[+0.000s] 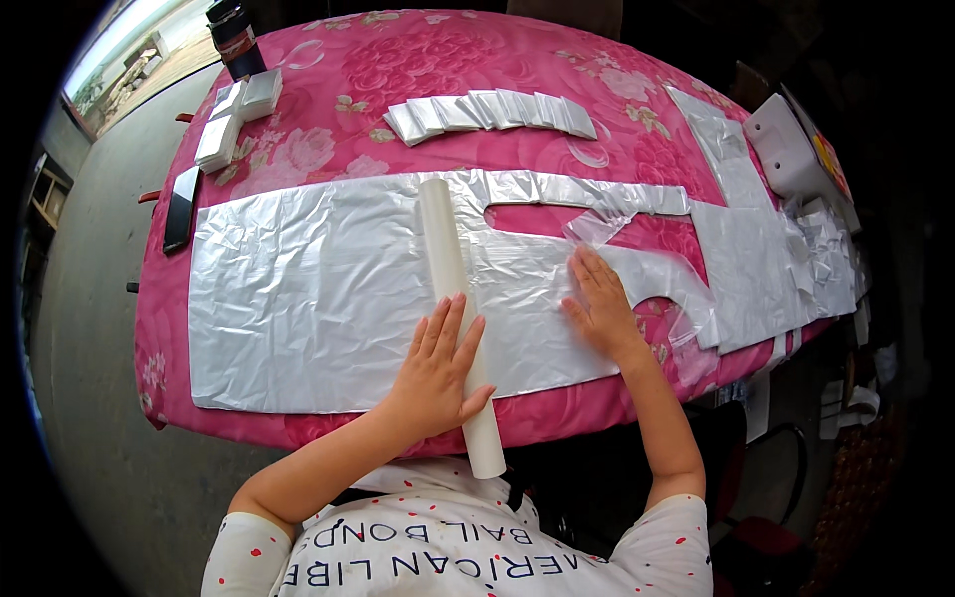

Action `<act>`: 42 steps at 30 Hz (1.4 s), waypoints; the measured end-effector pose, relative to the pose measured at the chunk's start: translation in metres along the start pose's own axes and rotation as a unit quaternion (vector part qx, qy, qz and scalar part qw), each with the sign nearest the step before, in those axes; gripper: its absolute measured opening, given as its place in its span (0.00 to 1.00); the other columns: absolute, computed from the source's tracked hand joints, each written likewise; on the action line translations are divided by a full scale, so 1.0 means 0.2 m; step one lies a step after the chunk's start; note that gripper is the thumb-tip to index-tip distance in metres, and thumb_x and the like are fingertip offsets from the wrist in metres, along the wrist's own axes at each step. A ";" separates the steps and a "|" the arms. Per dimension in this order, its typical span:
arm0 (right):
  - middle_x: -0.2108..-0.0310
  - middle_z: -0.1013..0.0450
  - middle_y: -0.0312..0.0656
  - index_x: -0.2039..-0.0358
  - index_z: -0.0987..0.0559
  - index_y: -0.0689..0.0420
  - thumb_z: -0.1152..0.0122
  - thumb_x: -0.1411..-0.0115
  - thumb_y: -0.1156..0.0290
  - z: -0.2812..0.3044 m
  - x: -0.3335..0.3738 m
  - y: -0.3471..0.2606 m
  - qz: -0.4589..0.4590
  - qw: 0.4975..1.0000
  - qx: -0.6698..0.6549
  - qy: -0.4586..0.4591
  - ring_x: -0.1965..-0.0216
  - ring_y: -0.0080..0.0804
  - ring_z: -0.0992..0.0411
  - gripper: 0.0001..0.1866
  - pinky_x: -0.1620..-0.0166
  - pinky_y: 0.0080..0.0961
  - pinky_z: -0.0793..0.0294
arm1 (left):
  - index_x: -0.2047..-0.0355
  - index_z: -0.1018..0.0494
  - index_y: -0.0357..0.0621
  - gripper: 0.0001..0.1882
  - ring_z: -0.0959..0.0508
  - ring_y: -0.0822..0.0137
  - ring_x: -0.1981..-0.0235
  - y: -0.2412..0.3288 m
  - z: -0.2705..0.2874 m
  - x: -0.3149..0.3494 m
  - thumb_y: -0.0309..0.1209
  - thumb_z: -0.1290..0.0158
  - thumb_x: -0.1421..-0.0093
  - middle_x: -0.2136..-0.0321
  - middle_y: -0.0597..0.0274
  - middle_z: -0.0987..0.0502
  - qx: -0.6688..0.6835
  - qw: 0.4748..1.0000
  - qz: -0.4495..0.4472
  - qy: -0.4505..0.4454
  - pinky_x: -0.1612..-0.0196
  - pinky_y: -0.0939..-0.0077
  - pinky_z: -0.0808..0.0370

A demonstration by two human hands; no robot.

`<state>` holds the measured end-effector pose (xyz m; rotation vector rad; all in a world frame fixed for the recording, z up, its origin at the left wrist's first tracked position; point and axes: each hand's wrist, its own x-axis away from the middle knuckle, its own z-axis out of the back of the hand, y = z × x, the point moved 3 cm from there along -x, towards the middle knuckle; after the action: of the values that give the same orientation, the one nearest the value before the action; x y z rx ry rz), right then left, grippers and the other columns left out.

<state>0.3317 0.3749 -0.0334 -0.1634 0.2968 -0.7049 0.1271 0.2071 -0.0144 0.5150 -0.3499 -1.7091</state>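
Uneven pressure from the flat-open, ungrasping left hand [438,360] could skew the white tube [444,239], creasing the silvery plastic [303,294] under the open, empty right hand [601,304] at its two o'clock.

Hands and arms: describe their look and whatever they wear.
The left hand and right hand are ungloved, the forearms bare, no watch showing. The short sleeves are white with small red spots, like the shirt, which also has dark lettering.

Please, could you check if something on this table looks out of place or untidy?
Mildly. The white tube lies slightly aslant, its near end jutting past the pink floral tablecloth. At the right, translucent plastic looks crumpled, untidy beside the flatter silvery plastic sheet.
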 end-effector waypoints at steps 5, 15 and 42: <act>0.42 0.44 0.52 0.45 0.37 0.62 0.46 0.45 0.60 0.04 -0.07 0.15 -0.066 0.997 0.028 0.031 0.40 0.47 0.47 0.30 0.40 0.37 0.48 | 0.41 0.48 0.36 0.40 0.59 0.43 0.36 0.01 0.00 -0.01 0.45 0.49 0.49 0.38 0.38 0.58 -0.012 1.000 0.003 -0.005 0.38 0.51 0.57; 0.41 0.45 0.51 0.44 0.37 0.61 0.46 0.45 0.60 0.01 0.07 -0.10 0.015 0.999 -0.031 -0.010 0.39 0.45 0.49 0.30 0.39 0.35 0.49 | 0.42 0.46 0.37 0.40 0.58 0.45 0.36 0.00 -0.01 0.00 0.46 0.49 0.50 0.38 0.39 0.57 -0.011 1.000 0.017 -0.009 0.38 0.50 0.57; 0.58 0.27 0.49 0.68 0.23 0.61 0.43 0.49 0.70 0.26 0.49 0.68 -0.287 0.920 0.181 0.194 0.56 0.44 0.30 0.10 0.54 0.34 0.32 | 0.42 0.45 0.37 0.38 0.58 0.45 0.36 0.01 0.00 0.00 0.44 0.50 0.49 0.38 0.41 0.57 -0.001 1.000 0.001 0.000 0.38 0.50 0.56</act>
<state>0.5023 0.4161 -0.0386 0.2619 0.4988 -1.3683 0.1280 0.2076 -0.0131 0.5136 -0.3492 -1.7063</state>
